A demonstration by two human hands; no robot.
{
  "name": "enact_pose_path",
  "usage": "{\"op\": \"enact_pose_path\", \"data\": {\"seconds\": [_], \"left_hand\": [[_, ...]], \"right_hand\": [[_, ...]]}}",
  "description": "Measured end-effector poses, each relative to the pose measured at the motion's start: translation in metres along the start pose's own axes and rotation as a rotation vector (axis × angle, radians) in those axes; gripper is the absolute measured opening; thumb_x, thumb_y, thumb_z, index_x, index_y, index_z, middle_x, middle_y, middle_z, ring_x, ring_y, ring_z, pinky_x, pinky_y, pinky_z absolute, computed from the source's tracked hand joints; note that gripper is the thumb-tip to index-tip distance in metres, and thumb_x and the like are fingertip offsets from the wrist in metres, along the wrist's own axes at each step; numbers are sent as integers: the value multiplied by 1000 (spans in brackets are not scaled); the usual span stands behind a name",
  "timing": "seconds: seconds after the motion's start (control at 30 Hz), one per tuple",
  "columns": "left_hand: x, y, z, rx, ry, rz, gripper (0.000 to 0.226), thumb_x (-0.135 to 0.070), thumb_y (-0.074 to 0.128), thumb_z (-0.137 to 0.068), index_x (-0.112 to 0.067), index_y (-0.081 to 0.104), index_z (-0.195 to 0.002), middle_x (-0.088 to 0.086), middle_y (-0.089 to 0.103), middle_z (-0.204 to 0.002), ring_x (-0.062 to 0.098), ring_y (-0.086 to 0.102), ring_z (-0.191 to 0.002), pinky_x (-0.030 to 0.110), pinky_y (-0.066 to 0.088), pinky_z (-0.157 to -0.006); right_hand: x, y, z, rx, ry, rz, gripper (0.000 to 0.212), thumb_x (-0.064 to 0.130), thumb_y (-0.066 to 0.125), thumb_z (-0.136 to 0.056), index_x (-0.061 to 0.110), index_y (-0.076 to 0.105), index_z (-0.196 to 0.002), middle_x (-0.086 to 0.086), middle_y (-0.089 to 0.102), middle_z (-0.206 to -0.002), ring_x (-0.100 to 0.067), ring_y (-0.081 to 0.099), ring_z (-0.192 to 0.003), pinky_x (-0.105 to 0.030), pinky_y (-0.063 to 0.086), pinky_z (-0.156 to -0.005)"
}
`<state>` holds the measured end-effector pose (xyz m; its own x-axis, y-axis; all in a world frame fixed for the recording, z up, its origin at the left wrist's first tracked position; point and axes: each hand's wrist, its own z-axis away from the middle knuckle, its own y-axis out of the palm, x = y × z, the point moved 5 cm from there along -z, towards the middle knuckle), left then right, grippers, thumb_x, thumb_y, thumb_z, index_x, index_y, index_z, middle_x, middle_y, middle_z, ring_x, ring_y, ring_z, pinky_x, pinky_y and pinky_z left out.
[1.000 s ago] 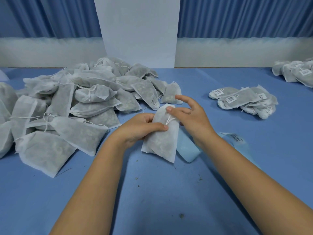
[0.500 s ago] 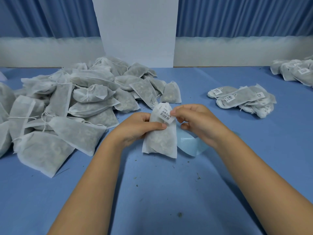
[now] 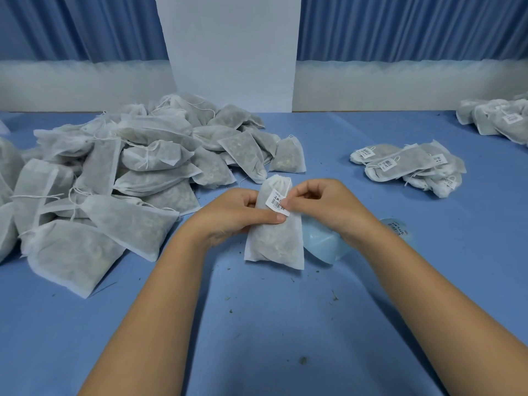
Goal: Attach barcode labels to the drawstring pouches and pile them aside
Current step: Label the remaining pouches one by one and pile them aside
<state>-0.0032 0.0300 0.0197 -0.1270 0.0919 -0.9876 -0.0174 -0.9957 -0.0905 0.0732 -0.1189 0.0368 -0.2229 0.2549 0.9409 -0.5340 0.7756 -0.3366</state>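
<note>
**Barcode label pinched against a held pouch**

The white mesh drawstring pouch (image 3: 274, 224) has its long axis running away from the person, with the gathered neck far and the sealed bottom near. It sits over a blue cloth-covered table (image 3: 257, 324), with pleated blue curtains (image 3: 400, 27) behind. A heap of unlabelled white pouches (image 3: 128, 178) lies left. The left hand (image 3: 231, 215) grips the pouch's left side, thumb across its front. The right hand (image 3: 323, 204) pinches a small white barcode label (image 3: 276, 202) on its upper front. A pile of labelled pouches (image 3: 408, 167) lies right.
</note>
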Motion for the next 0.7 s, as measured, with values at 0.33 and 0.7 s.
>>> {"op": "enact_pose_path", "data": {"seconds": [0.33, 0.7], "left_hand": [[-2, 0, 1, -163, -58, 9, 30, -39, 59, -97, -21, 80, -85, 2, 78, -95, 13, 73, -85, 25, 59, -75], [-1, 5, -2, -175, -57, 43, 34, -41, 56, -99, -25, 79, -80, -1, 77, -94, 12, 71, -85, 30, 55, -85]], "right_hand": [[2, -1, 0, -44, -56, 50, 35, 32, 85, -72, 22, 63, -97, 9, 61, -75, 1, 52, -61, -16, 41, -64], [-4, 3, 6, 144, 97, -137, 11, 34, 77, -81, 25, 78, -76, 4, 77, -86, -4, 71, -76, -20, 48, -72]]}}
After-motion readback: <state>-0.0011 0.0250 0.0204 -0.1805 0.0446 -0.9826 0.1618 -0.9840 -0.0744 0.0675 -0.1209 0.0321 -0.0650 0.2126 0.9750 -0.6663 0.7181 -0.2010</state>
